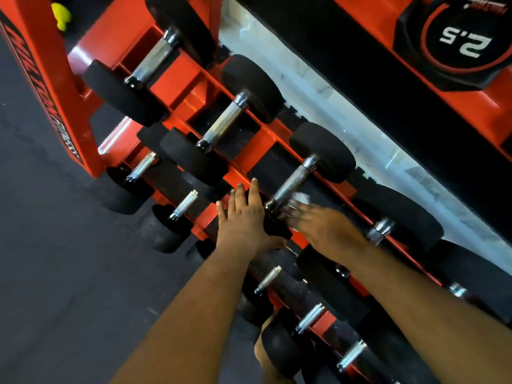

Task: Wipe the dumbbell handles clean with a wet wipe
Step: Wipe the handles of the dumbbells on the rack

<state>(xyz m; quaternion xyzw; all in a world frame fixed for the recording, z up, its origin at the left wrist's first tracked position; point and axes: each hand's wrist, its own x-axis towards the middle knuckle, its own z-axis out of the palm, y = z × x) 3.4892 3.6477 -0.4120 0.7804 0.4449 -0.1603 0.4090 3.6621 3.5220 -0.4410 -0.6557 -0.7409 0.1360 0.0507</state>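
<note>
Now the left hand point(243, 217) lies flat with straight fingers on the black dumbbell head point(273, 225) on the red rack point(182, 81). Blurred, the right hand point(318, 225) holds the white wet wipe point(300, 199) against the knurled handle point(291, 182).

Not much to report on the person, honestly; both forearms are bare right up to the bottom edge of the frame, no sleeves showing anywhere; no watch, band or bracelet on either wrist; the left hand point(243, 217) has no glove and no rings I can spot, nails short and plain; the right hand point(318, 225) is ungloved too, but it's smeared with motion blur so finger details are a wash.
</note>
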